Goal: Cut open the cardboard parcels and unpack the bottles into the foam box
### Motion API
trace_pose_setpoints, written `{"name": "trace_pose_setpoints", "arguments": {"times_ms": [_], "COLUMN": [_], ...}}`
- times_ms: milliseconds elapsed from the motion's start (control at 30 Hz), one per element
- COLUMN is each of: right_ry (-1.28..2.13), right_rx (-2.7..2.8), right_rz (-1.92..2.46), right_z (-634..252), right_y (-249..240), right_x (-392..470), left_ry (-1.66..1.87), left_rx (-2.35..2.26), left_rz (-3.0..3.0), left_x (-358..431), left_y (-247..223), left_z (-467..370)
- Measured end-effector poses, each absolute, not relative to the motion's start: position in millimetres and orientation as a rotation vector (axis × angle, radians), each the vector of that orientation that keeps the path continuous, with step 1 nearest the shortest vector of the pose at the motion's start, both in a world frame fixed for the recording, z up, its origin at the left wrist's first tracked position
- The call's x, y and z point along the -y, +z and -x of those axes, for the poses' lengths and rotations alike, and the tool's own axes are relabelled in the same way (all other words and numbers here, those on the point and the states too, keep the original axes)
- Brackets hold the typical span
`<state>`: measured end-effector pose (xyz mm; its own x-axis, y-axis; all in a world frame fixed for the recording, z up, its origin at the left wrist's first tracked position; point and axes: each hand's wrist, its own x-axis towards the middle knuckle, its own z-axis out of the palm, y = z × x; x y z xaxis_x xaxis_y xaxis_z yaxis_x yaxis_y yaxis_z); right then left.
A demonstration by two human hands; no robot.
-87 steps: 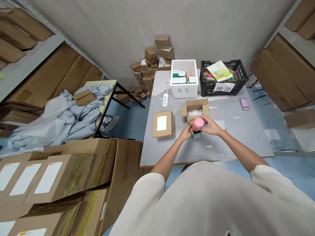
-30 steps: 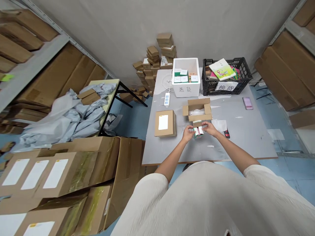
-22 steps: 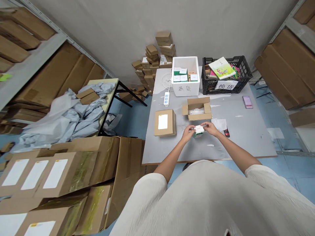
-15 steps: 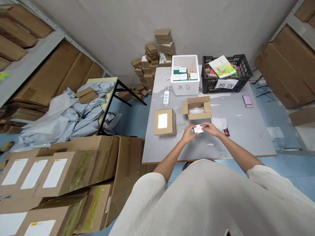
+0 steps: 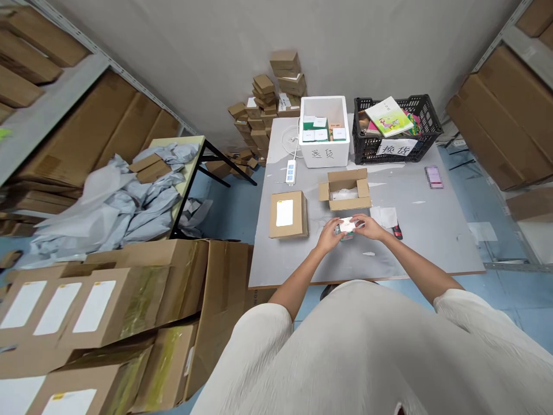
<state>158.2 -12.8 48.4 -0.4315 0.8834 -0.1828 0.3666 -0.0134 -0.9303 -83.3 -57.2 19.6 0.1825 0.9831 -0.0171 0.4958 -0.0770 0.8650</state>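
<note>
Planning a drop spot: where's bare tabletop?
Right side of the table, between the red-black tool, purple item and right edge; also between the labelled carton and front edge. Crowded: around left hand, right hand, small box, open carton and paper; back, at foam bin and black crate.

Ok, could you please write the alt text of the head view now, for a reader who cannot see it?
Two hands, left and right, hold a small white-topped box over a gray table. Beyond it stands an open carton; farther back are a white bin and a black crate.
</note>
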Motion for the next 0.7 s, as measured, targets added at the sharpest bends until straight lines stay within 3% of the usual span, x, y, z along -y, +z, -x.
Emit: {"name": "trace_pose_setpoints", "arguments": {"times_ms": [700], "right_ry": [1.227], "right_rx": [2.108], "right_rz": [1.301], "right_z": [-156.5], "right_y": [55.9], "right_x": [21.4], "left_ry": [0.756], "left_rx": [-1.374], "left_rz": [-1.663], "left_x": [62.6], "left_y": [26.0], "left_z": [81.3]}}
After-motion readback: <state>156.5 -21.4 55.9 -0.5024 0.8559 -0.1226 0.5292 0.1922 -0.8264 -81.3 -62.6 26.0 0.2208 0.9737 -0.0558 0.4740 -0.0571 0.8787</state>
